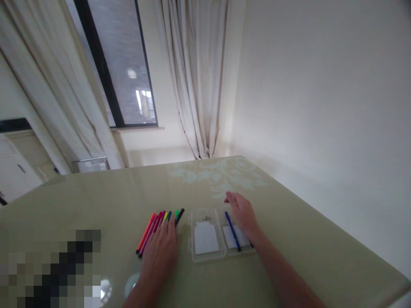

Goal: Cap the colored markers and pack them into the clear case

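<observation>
My left hand (162, 248) lies flat over a row of coloured markers (148, 233) on the table, its fingers stretched out across several of them. Orange, pink, red, yellow, green and black ones show around the fingers. To the right is an open clear plastic case (208, 258) with white paper (206, 239) in its left half. A blue marker (233, 231) lies slanted over the right half, on more white paper. My right hand (242, 211) is above that half, fingers curled together. A dark tip (251, 245) shows beneath the wrist; the rest is hidden.
The greenish table (105, 205) carries a pale floral pattern (218, 173) near its far edge. A white wall (321, 107) runs along the right side. Curtains (199, 77) and a dark-framed window (122, 64) stand behind. A pixelated patch covers the lower left.
</observation>
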Tool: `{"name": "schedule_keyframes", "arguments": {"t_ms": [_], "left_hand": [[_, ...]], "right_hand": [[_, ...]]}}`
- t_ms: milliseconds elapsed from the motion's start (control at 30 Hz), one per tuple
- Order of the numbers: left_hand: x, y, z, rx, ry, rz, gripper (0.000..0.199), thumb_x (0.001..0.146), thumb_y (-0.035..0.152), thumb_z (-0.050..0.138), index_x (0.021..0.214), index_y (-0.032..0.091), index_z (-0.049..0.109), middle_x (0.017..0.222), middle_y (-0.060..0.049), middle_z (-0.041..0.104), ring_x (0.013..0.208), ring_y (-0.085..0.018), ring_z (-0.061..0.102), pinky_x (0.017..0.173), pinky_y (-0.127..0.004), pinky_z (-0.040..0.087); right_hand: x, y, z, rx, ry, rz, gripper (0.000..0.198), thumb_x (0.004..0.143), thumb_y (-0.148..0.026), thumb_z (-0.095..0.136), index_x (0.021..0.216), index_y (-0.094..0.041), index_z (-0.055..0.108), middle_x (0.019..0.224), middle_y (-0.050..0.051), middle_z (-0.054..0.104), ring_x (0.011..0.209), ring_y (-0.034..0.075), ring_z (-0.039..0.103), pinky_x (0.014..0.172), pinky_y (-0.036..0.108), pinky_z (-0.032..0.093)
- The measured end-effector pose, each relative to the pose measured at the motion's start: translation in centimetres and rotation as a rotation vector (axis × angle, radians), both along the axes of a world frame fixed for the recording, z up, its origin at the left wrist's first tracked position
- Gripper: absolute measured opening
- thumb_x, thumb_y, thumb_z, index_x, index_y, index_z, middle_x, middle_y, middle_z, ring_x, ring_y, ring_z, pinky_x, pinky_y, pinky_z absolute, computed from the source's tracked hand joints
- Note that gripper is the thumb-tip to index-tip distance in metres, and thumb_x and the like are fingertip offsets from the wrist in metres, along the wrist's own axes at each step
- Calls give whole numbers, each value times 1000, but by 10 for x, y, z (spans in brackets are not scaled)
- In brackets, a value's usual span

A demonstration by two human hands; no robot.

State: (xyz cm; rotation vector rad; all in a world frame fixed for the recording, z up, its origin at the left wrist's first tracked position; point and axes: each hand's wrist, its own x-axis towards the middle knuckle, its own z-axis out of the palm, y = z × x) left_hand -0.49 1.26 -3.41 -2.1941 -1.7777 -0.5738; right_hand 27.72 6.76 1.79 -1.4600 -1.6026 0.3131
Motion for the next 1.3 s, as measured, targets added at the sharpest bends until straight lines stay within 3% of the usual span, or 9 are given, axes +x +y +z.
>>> {"name": "schedule_keyframes", "arguments": {"t_ms": [67, 200, 267, 400, 467, 733, 1000, 1133, 1300], "left_hand": [[-6, 2, 3, 10, 40, 91, 48, 98, 13, 36, 141, 10, 55, 132, -21, 66, 122, -32, 63, 98, -47, 53], [-7, 2, 7, 25, 24, 105, 45, 99, 28, 44, 136, 8, 60, 133, -22, 63, 128, -37, 57, 100, -53, 51], [-1, -1, 6, 33, -14, -14, 44, 100, 33, 45, 135, 13, 62, 134, -18, 64, 127, -36, 57, 103, -54, 49], [14, -12, 3, -73, -48, -442, 50, 99, 50, 54, 146, 32, 53, 147, -6, 60, 130, -28, 56, 109, -46, 46], [20, -18, 2, -141, -43, -542, 60, 95, 58, 58, 150, 36, 47, 151, -5, 56, 132, -28, 54, 112, -47, 43], [24, -21, 8, -245, -52, -504, 49, 101, 54, 51, 147, 36, 51, 152, -3, 56, 133, -29, 54, 111, -51, 43], [26, -22, 8, -238, -45, -487, 49, 100, 54, 52, 145, 37, 52, 150, -3, 57, 132, -29, 55, 111, -51, 42], [27, -22, 9, -261, -34, -471, 48, 99, 52, 54, 145, 38, 52, 150, -3, 57, 132, -30, 55, 111, -53, 42], [28, -23, 10, -286, -44, -459, 49, 99, 53, 53, 146, 38, 52, 151, -2, 56, 134, -29, 53, 113, -52, 41]], "right_hand": [[19, 8, -5, -97, -177, -115, 60, 105, -55, 29, 69, -21, 63, 76, 9, 69, 80, 23, 64, 79, 33, 43], [23, 13, -19, -225, -388, -97, 57, 107, -44, 34, 65, -21, 63, 75, 9, 70, 79, 22, 64, 76, 31, 40], [17, 13, -23, -194, -444, -60, 52, 107, -41, 37, 68, -20, 64, 78, 9, 70, 82, 21, 63, 78, 30, 39], [11, 11, -22, -130, -516, 45, 41, 107, -36, 40, 80, -20, 66, 82, 6, 69, 83, 19, 60, 80, 29, 39], [11, 9, -20, -110, -554, 94, 36, 107, -35, 41, 87, -20, 67, 87, 5, 69, 85, 19, 60, 82, 29, 38], [14, 1, -16, -111, -684, 91, 32, 105, -38, 48, 89, -21, 70, 98, 8, 69, 99, 23, 58, 89, 33, 39], [15, 1, -16, -178, -675, 161, 16, 98, -34, 58, 100, -23, 69, 103, 7, 69, 102, 24, 59, 87, 34, 37], [14, 4, -16, -182, -607, 148, 9, 91, -25, 56, 91, -21, 65, 90, 4, 67, 92, 21, 57, 83, 32, 34], [15, 10, -18, -167, -319, 220, 2, 84, -23, 50, 84, -22, 50, 69, -5, 54, 67, 14, 49, 70, 27, 32]]}}
